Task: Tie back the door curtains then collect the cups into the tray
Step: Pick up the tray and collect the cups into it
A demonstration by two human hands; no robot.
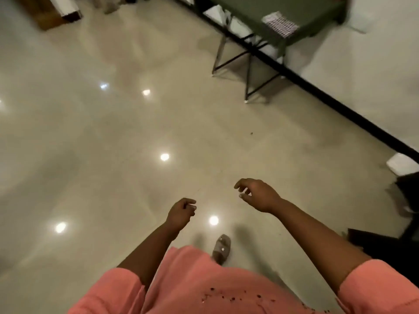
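While I am crossing the floor (95, 137) | left hand (181, 213), right hand (258, 194) hanging loosely curled, carrying nothing | table (283, 21) lying ahead-right, nearer my right hand | curtains, cups not showing.

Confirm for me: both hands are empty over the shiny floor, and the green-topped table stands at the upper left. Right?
Not quite. The head view shows the green-topped table at the upper right, not the upper left. The rest holds: the left hand and right hand hold nothing over the shiny floor.
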